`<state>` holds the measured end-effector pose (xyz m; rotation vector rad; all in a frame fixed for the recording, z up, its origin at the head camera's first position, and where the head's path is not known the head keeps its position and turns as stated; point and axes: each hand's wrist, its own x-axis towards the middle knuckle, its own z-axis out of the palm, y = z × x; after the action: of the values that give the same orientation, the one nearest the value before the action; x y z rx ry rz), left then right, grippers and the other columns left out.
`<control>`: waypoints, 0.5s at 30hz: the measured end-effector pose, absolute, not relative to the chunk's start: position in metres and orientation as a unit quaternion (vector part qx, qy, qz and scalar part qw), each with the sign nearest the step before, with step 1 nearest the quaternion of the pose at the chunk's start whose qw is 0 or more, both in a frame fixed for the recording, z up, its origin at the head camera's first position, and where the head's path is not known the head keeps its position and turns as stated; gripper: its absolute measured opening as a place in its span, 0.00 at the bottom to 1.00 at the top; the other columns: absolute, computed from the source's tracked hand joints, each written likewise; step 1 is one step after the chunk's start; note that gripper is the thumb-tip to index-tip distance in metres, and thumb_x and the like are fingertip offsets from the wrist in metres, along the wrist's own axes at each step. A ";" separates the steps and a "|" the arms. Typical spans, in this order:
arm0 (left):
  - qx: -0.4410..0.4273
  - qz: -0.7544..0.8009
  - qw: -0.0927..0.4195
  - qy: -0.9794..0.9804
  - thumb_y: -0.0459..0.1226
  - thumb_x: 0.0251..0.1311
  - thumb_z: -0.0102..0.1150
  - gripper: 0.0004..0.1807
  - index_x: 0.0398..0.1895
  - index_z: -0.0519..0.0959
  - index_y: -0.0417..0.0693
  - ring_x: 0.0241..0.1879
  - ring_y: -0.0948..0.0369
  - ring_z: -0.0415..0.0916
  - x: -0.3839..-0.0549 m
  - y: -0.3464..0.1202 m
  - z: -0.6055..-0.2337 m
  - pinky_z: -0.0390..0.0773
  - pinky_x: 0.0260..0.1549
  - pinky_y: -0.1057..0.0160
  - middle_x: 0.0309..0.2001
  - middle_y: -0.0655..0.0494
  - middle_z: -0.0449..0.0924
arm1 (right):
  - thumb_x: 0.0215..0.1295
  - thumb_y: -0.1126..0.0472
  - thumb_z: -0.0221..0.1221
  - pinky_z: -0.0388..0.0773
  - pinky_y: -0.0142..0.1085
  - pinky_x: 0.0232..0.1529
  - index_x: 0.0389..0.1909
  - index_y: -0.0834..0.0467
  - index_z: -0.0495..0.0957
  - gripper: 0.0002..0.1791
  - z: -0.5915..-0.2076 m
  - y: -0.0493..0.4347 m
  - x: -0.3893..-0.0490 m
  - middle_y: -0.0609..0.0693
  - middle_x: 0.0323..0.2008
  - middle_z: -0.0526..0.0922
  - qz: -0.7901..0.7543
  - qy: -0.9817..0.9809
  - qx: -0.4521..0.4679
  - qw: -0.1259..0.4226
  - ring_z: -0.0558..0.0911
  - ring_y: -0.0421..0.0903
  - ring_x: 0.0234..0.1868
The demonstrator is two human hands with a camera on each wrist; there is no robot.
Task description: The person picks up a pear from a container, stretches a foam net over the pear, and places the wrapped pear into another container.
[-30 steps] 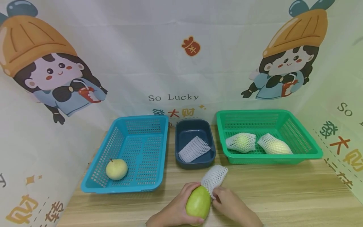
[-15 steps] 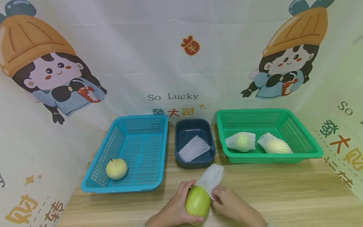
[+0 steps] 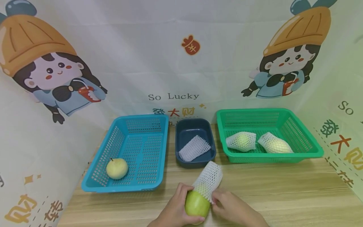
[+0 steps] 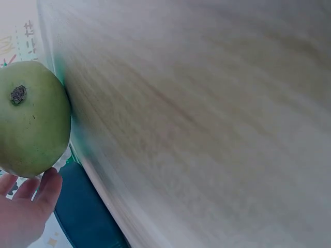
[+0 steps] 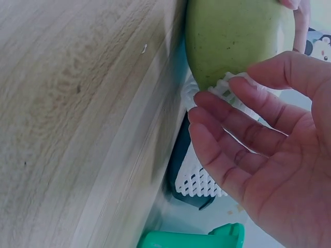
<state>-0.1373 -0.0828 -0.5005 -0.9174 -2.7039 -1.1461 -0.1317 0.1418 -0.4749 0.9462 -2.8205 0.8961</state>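
The fingers (image 5: pixel 269 106) of the right hand (image 3: pixel 228 204) pinched the edge of a white foam net (image 3: pixel 210 178) between thumb and forefinger, the other fingers loosely bent. The fingers of the left hand (image 3: pixel 176 206) were curled round the side of a green fruit (image 3: pixel 196 204), with the thumb across its near end, where the left wrist view showed a rough dark spot. The fruit was between the two hands, over the front of the desk (image 3: pixel 283 192), its far end inside the mouth of the net and its near part bare; the loose end of the net pointed away from the person. Just beyond stood a navy dish (image 3: pixel 189 130) with a second net (image 3: pixel 194 148) lying in it. To the left of the dish, a blue basket (image 3: pixel 122 189) held one yellow pear (image 3: pixel 117 168), stem up, near its front left corner. To the right, a green basket (image 3: pixel 275 155) held two netted fruits (image 3: pixel 275 145) side by side near its front. Behind everything hung a pale cloth (image 3: pixel 133 47) printed with cartoon figures and lettering.
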 end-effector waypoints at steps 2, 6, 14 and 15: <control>-0.294 -0.356 0.043 -0.886 0.62 0.37 0.69 0.44 0.53 0.64 0.47 0.42 0.66 0.68 -0.137 -0.082 -0.500 0.76 0.40 0.68 0.47 0.61 0.63 | 0.52 0.65 0.58 0.67 0.23 0.24 0.20 0.49 0.67 0.11 -0.474 0.142 -0.131 0.35 0.21 0.65 0.285 -0.908 0.309 0.012 0.63 0.29 0.24; -0.286 -0.334 0.049 -0.897 0.65 0.37 0.67 0.44 0.51 0.65 0.47 0.40 0.67 0.66 -0.136 -0.082 -0.499 0.75 0.37 0.69 0.43 0.62 0.62 | 0.52 0.65 0.58 0.68 0.23 0.26 0.21 0.50 0.68 0.10 -0.474 0.141 -0.130 0.36 0.22 0.66 0.276 -0.909 0.312 0.001 0.64 0.30 0.25; -0.280 -0.357 0.043 -0.890 0.62 0.37 0.68 0.42 0.49 0.65 0.48 0.38 0.68 0.66 -0.135 -0.082 -0.499 0.74 0.35 0.71 0.43 0.62 0.61 | 0.57 0.62 0.58 0.67 0.24 0.27 0.21 0.49 0.68 0.10 -0.474 0.141 -0.129 0.35 0.22 0.65 0.280 -0.913 0.297 -0.016 0.64 0.30 0.26; -0.281 -0.357 0.045 -0.890 0.62 0.37 0.68 0.42 0.49 0.65 0.48 0.38 0.68 0.66 -0.135 -0.082 -0.499 0.74 0.35 0.71 0.43 0.62 0.61 | 0.57 0.61 0.59 0.68 0.25 0.27 0.21 0.49 0.68 0.10 -0.473 0.141 -0.129 0.36 0.22 0.66 0.284 -0.914 0.289 -0.022 0.64 0.30 0.26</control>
<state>-0.1350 -0.0821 -0.4987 -0.8589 -2.7176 -1.0889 -0.1285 0.1410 -0.4732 0.9201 -2.9136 0.9041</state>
